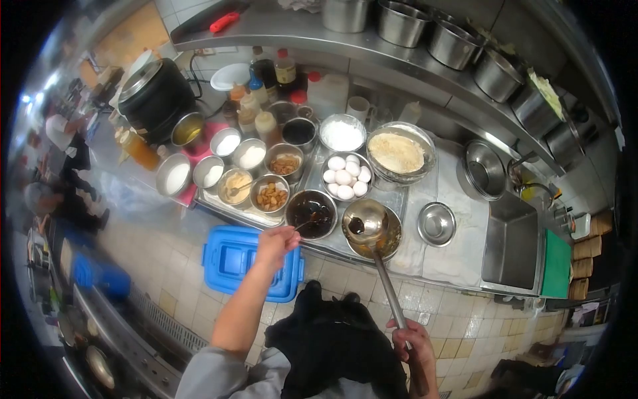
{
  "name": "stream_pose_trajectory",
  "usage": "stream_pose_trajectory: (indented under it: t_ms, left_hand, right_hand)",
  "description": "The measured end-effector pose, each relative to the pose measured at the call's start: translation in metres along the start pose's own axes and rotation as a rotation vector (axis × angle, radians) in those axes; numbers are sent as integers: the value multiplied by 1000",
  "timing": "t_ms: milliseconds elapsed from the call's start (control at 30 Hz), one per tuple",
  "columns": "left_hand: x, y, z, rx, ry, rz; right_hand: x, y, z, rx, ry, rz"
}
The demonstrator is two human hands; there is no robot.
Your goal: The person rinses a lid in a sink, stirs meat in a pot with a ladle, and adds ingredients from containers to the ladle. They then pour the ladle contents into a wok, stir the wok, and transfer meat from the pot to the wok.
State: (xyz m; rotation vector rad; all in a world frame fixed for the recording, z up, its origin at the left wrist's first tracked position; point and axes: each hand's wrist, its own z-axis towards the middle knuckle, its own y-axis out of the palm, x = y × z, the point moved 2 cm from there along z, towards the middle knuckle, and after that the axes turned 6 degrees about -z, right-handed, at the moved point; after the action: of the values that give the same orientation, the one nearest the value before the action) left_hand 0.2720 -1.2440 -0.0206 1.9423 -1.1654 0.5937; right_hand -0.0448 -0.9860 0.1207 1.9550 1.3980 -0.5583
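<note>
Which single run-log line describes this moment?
left hand: utensil at sauce bowl | right hand: ladle, dark liquid inside, above second bowl

Room around small steel bowl (436, 224): narrow gap toward sauce pan (391, 246); wider passage toward sink (513, 249), bounded at back by nested bowls (484, 174).
Ladle (389, 286): slanting across counter's front edge from pan to right hand (411, 340), barring low sideways passage.
Left hand (278, 247): in front of dark sauce bowl (311, 214), obstructing its near-left approach.
Egg bowl (345, 177): hemmed in by flour bowl (343, 133), crumb bowl (399, 153) and dark sauce bowl; reachable from above.
Left-side bowls: tightly packed, with bottles (268, 123) behind.
Steel shelf (292, 34): overhanging the back, limiting upward room.
</note>
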Motion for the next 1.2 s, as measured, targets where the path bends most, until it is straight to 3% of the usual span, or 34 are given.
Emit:
stream_pose_trajectory:
  t_ms: [200, 267, 300, 333, 400, 567, 667, 800, 867, 900, 967, 1067, 1100, 1133, 1200]
  left_hand:
    - [-1, 43, -39, -40, 139, 72]
    - [-16, 62, -49, -173, 398, 399]
    - [-16, 72, -60, -210, 712, 872]
    - [-24, 71, -57, -207, 716, 871]
    - [-40, 75, -48, -264, 1140, 1303]
    - [-10, 99, -79, -141, 1183, 1090]
    - [18, 91, -87, 80, 1131, 966]
    - [18, 65, -55, 180, 1084, 1198]
    - [15, 66, -41, 112, 840, 1361]
    - [14, 66, -38, 123, 845, 1358]
    - [23, 74, -47, 126, 1090, 1264]
    - [69, 74, -41, 165, 1238, 1230]
    - [87, 66, -26, 208, 1143, 1157]
    - [109, 56, -14, 216, 1219, 1158]
    - [163, 40, 16, 326, 1106, 1099]
  right_hand:
    - [-8, -4, -1, -5, -14, -35]
    - [-6, -8, 2, -51, -5, -38]
    - [-6, -9, 3, -55, -8, -40]
    - [-6, -10, 3, -64, -14, -35]
    - [-7, -14, 4, -78, -25, -36]
    - [-8, -33, 6, -134, -52, -48]
    - [-3, -48, 10, -147, -64, -29]
    - [-8, -53, 10, -111, -78, -42]
    - [-12, -57, 10, -115, -57, -49]
    - [-17, -57, 8, -137, -63, -63]
    - [-19, -61, 13, -180, -67, -90]
    - [-25, -58, 3, -170, -95, -103]
    - [-25, -59, 5, -178, -93, -87]
    - [-25, -59, 6, -179, -93, -89]
    - [-30, -54, 7, -136, -96, -105]
